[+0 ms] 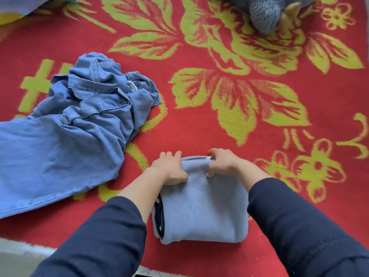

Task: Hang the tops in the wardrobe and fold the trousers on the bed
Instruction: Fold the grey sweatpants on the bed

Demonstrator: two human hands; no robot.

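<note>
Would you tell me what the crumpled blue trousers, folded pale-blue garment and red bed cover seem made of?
The crumpled blue trousers look like denim (stitched seams, faded wash); the folded pale-blue garment a soft matte knit, perhaps fleece; the red bed cover a fuzzy pile blanket.

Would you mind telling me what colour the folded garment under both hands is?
The folded garment is pale blue with a dark navy edge at its left; head view.

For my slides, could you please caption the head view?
Left hand and right hand grip folded light-blue garment on a red floral blanket, crumpled jeans beside them.
</note>
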